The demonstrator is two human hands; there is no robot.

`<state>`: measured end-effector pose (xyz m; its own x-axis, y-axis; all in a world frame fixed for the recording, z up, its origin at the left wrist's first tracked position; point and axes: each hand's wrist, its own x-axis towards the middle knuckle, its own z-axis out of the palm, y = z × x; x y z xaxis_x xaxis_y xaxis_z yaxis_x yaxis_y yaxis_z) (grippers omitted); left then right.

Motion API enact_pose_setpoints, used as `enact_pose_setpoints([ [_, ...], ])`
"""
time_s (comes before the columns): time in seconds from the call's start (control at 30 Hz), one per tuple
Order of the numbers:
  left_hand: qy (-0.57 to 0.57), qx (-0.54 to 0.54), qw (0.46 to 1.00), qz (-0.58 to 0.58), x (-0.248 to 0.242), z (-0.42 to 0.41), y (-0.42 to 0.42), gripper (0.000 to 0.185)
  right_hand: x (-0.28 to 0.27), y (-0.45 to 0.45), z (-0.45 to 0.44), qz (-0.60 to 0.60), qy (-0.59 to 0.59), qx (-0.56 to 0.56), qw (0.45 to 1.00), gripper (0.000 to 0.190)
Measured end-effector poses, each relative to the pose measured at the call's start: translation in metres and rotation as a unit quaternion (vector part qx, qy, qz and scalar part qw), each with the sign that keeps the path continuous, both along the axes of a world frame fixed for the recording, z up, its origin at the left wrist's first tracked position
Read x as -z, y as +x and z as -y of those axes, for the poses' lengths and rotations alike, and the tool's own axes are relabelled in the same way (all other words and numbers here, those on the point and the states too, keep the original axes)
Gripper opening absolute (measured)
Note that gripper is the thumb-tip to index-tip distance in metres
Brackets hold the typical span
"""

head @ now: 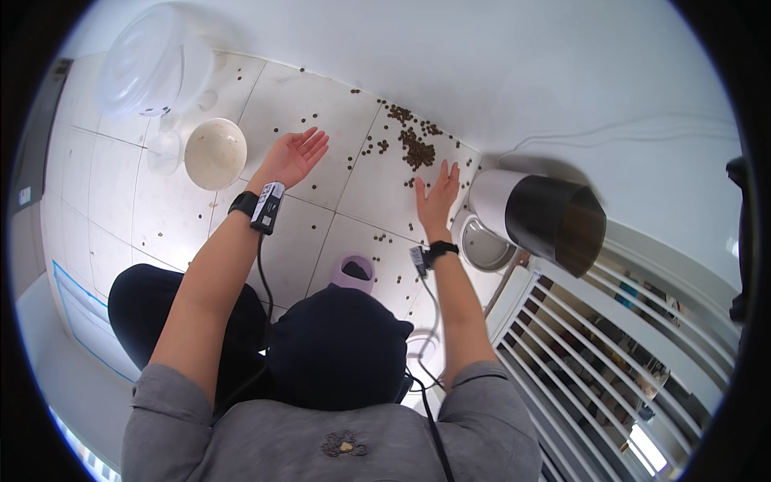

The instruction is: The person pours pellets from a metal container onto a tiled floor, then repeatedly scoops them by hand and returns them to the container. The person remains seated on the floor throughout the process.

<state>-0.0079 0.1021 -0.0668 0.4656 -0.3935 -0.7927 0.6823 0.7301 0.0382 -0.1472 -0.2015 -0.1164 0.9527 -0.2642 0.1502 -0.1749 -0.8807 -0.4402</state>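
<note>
Small brown kibble-like pellets (418, 150) lie heaped on the white tiled floor beside the wall, with loose ones scattered around. My left hand (292, 158) is held palm up above the tiles, fingers apart, holding nothing. It is nearest to a cream-coloured bowl (215, 154) on its left. Just below the heap in the picture is my right hand (440, 196), empty, thumb spread from the fingers. Whether its fingertips touch the floor or any pellets, I cannot tell. Each wrist wears a black band with a small cabled device.
A black-and-white cylindrical container (536, 214) and a round pet-bowl-like dish (485, 244) stand right of my right hand. Beyond them is a white barred gate (578, 361). A translucent plastic container (156, 63) stands at upper left. Cables hang beside both arms.
</note>
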Motion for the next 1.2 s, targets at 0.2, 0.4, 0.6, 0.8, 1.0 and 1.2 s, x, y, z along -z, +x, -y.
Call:
enact_pose_setpoints([
  [0.2, 0.007, -0.042, 0.999, -0.002, -0.011, -0.032, -0.007, 0.038, 0.061, 0.069, -0.026, 0.052, 0.002, 0.035, 0.998, 0.070],
  [0.4, 0.016, -0.078, 0.997, -0.010, -0.009, -0.054, -0.011, 0.037, 0.061, 0.121, -0.080, 0.110, -0.007, 0.126, 0.986, 0.056],
  [0.6, 0.000, -0.099, 0.995, -0.013, -0.007, -0.060, -0.013, 0.037, 0.060, 0.141, -0.096, 0.058, -0.086, 0.163, 0.981, 0.038],
  [0.8, 0.022, -0.079, 0.997, 0.011, -0.008, -0.067, -0.012, 0.038, 0.070, 0.152, -0.069, 0.044, -0.116, 0.013, 0.992, 0.023],
  [1.0, -0.014, -0.077, 0.997, 0.014, -0.004, -0.061, -0.013, 0.038, 0.055, 0.146, -0.050, 0.015, -0.014, -0.015, 1.000, 0.031],
  [1.2, -0.047, -0.061, 0.997, 0.006, 0.001, -0.036, -0.008, 0.035, -0.045, 0.111, -0.030, 0.034, 0.391, 0.261, 0.882, 0.037],
])
